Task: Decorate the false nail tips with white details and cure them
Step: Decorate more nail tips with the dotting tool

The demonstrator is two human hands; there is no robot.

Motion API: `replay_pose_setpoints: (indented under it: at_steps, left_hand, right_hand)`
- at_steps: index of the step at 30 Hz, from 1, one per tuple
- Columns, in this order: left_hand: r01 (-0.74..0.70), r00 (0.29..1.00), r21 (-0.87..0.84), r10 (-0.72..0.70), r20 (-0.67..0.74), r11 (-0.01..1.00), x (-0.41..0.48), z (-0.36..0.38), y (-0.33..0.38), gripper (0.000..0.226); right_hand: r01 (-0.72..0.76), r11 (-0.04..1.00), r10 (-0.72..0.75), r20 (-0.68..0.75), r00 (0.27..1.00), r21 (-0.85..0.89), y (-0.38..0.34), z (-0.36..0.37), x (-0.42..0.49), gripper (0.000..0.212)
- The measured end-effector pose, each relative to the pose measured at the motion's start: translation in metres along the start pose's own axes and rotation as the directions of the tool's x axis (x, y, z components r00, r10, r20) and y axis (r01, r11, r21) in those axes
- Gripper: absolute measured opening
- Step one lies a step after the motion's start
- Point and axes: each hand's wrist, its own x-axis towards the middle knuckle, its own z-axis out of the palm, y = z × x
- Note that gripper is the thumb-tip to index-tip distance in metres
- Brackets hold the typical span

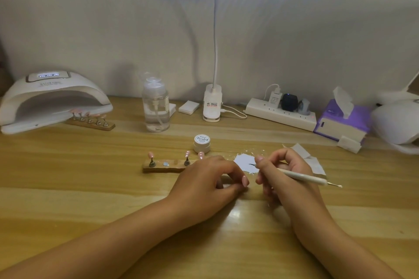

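Observation:
My right hand [280, 170] grips a thin white nail art brush [301, 177], its fine tip over a white paint patch [246, 164] on the table. My left hand [212, 179] rests curled on the table beside it, pinching a pink nail tip [245, 181] between thumb and fingers. Just beyond my left hand lies a wooden holder bar [166, 166] with pink nail tips [151, 155] on small stands. A small white paint jar [202, 143] stands behind it. At the far left, a second wooden holder with several pink tips [90, 120] sits at the mouth of the white curing lamp [52, 99].
A clear pump bottle [156, 108] stands behind the work area. A clip lamp base [212, 106], power strip [281, 113], purple tissue box [340, 124] and cotton pads [188, 106] line the back. A crumpled paper wipe [314, 161] lies right of my right hand.

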Motion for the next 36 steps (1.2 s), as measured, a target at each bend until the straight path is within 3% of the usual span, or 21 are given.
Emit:
replay_pose_setpoints:
  at_steps: [36]
  left_hand:
    - [-0.029, 1.000, -0.028, 0.029, -0.012, 0.999, -0.0002, 0.0010, -0.0025, 0.011]
  right_hand:
    - [-0.004, 0.999, 0.007, 0.059, 0.998, -0.054, -0.0003, 0.0021, -0.0015, 0.018]
